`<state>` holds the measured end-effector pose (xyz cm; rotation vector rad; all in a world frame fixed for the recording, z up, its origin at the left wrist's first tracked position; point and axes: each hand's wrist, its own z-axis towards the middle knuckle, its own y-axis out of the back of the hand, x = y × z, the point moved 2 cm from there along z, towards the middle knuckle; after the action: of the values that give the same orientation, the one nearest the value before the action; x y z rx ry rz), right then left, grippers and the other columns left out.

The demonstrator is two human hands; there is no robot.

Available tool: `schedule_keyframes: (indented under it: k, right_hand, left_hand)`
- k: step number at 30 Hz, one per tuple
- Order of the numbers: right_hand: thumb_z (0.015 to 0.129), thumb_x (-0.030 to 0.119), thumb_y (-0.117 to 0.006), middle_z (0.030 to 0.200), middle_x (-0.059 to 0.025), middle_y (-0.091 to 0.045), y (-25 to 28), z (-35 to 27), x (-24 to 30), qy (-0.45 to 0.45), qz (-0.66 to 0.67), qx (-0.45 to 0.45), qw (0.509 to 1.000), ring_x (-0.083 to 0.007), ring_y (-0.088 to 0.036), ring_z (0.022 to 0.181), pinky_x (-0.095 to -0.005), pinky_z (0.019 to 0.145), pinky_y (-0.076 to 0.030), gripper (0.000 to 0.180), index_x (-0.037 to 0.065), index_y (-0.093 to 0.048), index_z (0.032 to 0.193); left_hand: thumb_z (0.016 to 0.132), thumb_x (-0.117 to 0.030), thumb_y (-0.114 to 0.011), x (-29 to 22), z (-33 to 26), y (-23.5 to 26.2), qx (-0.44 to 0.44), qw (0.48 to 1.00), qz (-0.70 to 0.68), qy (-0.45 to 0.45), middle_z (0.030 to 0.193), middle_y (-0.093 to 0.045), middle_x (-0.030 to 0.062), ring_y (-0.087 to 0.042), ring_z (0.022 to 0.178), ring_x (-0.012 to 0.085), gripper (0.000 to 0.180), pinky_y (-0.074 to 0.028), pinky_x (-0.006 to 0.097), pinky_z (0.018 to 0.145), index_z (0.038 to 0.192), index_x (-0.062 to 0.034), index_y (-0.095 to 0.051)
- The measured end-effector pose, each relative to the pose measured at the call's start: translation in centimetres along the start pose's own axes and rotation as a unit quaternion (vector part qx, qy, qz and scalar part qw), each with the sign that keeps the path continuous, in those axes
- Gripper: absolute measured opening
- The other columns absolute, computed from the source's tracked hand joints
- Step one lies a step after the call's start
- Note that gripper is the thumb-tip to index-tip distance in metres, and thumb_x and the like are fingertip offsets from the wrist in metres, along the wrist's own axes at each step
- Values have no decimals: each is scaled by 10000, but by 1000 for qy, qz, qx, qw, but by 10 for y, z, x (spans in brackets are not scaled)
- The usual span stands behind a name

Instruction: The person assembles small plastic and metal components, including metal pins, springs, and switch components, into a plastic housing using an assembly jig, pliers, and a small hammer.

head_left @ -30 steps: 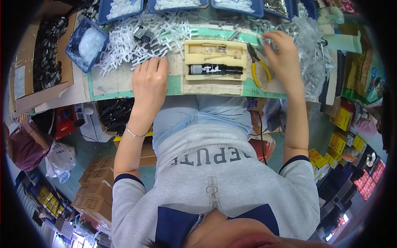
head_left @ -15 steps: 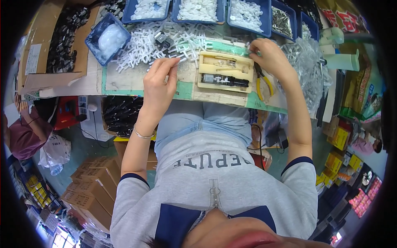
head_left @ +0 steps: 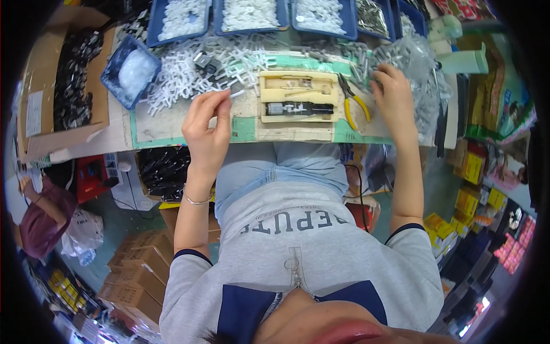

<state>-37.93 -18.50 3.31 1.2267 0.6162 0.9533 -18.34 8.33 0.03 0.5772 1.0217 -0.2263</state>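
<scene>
My left hand (head_left: 207, 129) is closed in a pinch, left of a cream fixture block (head_left: 299, 120), with a small white plastic piece (head_left: 235, 93) showing at its fingertips. In the block's near slot lies a black elongated assembly (head_left: 316, 109) with white and silver parts; the far slot holds a pale, thin part. My right hand (head_left: 396, 98) is over the right side of the table, thumb and forefinger curled but apart, beside loose grey cylindrical parts (head_left: 360, 60). Between this hand and the block lie yellow-handled pliers (head_left: 358, 106).
White branched plastic parts (head_left: 172, 86) are heaped at the left, a black part (head_left: 206, 63) on top. Blue bins (head_left: 253, 30) of small parts line the back. A cardboard box (head_left: 40, 109) of black parts stands far left; a clear plastic bag (head_left: 424, 74) lies right.
My right hand has moved right and slightly nearer, away from the fixture's far corner. My left hand stays pinched left of the fixture. The whole view has shifted a little.
</scene>
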Motion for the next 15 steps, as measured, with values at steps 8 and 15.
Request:
schedule_keyframes:
  k: [8, 15]
  right_hand:
    - [749, 179, -672, 905, -95, -628, -16, 11, 10, 4, -81, 47, 996, -247, -551, 918, -388, 802, -410, 140, 40, -682, 770]
    - [783, 148, -641, 768, -145, -660, -22, 17, 13, -80, 134, 23, 987, -324, -630, 738, -410, 707, -480, 128, 29, -683, 805]
  left_hand:
    - [838, 46, -629, -13, 0, -8, 32, 998, 22, -40, 860, -630, 107, -601, 701, 168, 130, -494, 257, 623, 959, 14, -663]
    - [845, 37, -633, -14, -1, 3, 5, 999, 41, -35, 887, -630, 99, -593, 726, 145, 151, -488, 244, 642, 989, 11, -671]
